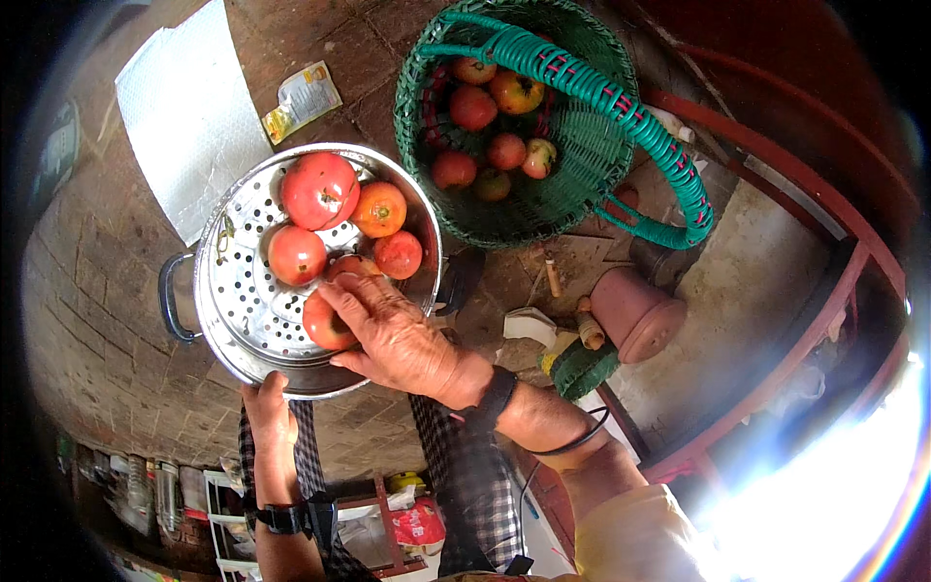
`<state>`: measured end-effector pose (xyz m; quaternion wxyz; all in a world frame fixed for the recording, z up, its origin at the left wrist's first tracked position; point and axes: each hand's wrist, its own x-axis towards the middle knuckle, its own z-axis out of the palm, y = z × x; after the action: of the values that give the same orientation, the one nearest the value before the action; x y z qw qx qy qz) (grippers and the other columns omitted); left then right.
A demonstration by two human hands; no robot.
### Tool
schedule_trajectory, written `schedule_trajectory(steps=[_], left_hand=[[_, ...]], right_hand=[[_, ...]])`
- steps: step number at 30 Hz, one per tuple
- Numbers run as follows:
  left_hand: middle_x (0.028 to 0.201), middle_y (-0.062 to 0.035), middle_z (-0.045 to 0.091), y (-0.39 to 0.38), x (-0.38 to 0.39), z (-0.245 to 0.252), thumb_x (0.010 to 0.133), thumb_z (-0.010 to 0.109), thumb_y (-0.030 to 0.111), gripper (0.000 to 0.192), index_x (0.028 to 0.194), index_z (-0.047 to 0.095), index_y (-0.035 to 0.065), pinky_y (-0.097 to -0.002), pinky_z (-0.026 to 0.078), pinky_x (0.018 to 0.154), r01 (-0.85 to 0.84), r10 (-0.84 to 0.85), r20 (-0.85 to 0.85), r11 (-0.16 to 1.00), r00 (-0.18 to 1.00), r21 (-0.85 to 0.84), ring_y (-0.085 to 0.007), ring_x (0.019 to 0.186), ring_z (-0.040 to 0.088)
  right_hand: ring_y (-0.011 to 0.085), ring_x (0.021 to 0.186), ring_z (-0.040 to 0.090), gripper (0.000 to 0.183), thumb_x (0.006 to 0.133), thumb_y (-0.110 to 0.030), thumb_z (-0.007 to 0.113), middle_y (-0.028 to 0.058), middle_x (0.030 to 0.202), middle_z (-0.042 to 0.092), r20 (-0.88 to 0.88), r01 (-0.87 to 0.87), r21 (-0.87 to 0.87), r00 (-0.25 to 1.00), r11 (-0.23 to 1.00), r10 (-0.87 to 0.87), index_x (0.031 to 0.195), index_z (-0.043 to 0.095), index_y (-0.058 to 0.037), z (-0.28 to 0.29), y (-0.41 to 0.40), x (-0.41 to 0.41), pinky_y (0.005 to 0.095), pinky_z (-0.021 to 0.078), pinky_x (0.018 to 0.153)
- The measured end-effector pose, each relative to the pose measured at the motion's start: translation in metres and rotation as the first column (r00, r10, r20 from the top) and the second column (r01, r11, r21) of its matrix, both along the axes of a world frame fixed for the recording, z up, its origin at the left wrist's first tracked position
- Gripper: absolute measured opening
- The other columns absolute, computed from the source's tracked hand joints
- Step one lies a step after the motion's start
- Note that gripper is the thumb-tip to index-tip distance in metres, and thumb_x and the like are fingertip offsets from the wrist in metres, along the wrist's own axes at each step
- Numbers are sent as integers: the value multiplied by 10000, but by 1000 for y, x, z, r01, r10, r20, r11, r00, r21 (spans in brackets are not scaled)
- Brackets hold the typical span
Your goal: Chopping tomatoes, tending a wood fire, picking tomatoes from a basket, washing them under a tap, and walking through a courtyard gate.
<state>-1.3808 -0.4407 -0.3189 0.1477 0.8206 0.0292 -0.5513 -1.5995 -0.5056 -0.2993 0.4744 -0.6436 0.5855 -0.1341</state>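
Observation:
A round steel steamer pot with a perforated base and black side handles sits before me, several tomatoes inside. My right hand reaches over its near right rim, fingers curled on a red tomato; whether it grips the fruit or only rests on it is not clear. Another tomato is partly hidden beneath the fingers. At the near rim is my left hand, its thumb against the pot's edge and its other fingers mostly hidden. Beyond the pot, to the right, a green woven basket holds several more tomatoes.
A silvery foil sheet and a printed packet lie on the brick floor behind the pot. On the right are an overturned plant pot, a wooden-handled tool and a red metal frame. The basket's teal handle arches high.

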Motion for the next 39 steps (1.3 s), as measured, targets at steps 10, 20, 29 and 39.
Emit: schedule_trajectory(steps=[10, 20, 29, 39], left_hand=[[940, -50, 526, 6, 4, -1, 638, 504, -22, 426, 1060, 455, 12, -282, 388, 713, -57, 50, -82, 995, 995, -87, -150, 803, 489], [1013, -71, 521, -4, -4, 5, 648, 475, -60, 486, 1131, 426, -22, -286, 387, 804, -91, 87, -62, 993, 994, -73, -151, 888, 499], [995, -77, 541, -3, -3, 4, 648, 466, -50, 457, 1105, 454, -42, -300, 378, 836, -93, 87, -72, 992, 994, -91, -170, 901, 510], [965, -63, 533, -1, -1, 2, 660, 483, -55, 437, 1095, 444, -25, -289, 380, 807, -101, 97, -60, 992, 993, -74, -154, 862, 495]], right_hand=[[322, 847, 554, 216, 738, -100, 607, 127, 959, 553, -594, 216, -29, 782, 976, -190, 935, 530, -58, -72, -64, -112, 395, 462, 686], [351, 980, 460, 403, 618, -85, 606, 171, 1040, 488, -874, -215, -134, 485, 967, -14, 989, 473, 1, -163, -101, -146, 417, 396, 830], [123, 977, 493, 487, 776, -182, 641, 59, 1090, 524, 210, 475, 481, 754, 737, -623, 1193, 427, -51, -95, -71, -157, 252, 408, 790], [166, 1084, 461, 536, 710, -84, 683, 36, 1155, 504, 381, 411, 644, 559, 645, -736, 1187, 439, -77, -81, -60, -156, 320, 352, 944]])
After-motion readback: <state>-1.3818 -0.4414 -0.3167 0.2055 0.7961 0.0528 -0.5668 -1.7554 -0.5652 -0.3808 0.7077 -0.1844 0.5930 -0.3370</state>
